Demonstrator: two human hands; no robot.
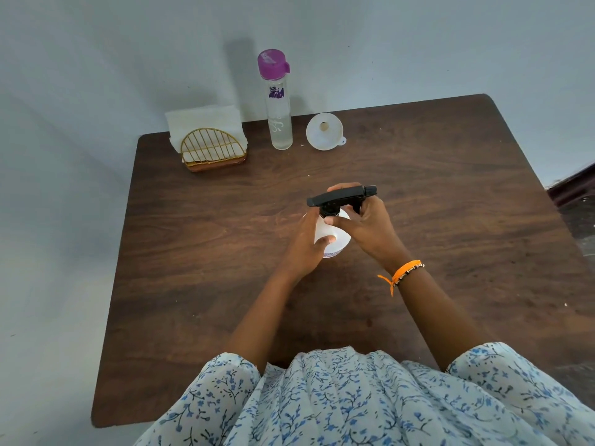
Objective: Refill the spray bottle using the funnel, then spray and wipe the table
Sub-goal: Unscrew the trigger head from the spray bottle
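While the bottle is being gripped upright on the bench by the left hand, its sprayer is being gripped by the right hand, and is best being twisted squarely.

napkin holder left — water bottle middle — funnel right

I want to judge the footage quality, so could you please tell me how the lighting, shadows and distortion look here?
Head view: soft, even light, no harsh glare; the tall bottle casts a faint shadow on the wall; wide-angle distortion bends the table edges; the spray bottle and both hands are reasonably sharp.
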